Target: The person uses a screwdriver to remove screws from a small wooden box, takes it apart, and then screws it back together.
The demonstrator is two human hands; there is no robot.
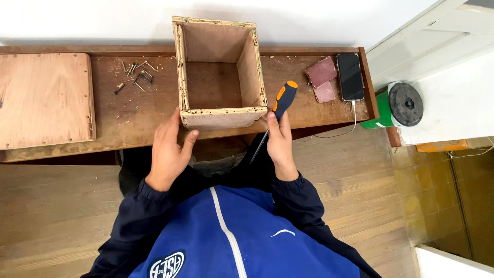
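An open-topped plywood box (218, 117) with rough, chipped edges stands on a brown wooden bench (144, 110). My left hand (169, 149) rests against the box's near left corner, fingers spread along its front wall. A screwdriver (282, 102) with an orange and black handle is gripped in my right hand (280, 144); its handle points up and away past the box's near right corner, and its metal shaft points down toward me. The right thumb touches the box's right corner.
A square plywood panel (45, 100) lies on the bench at left. Several loose nails (136, 74) are scattered behind it. Reddish sandpaper pieces (322, 77) and a black phone (350, 76) on a cable lie at right. A green canister (396, 107) stands beside the bench.
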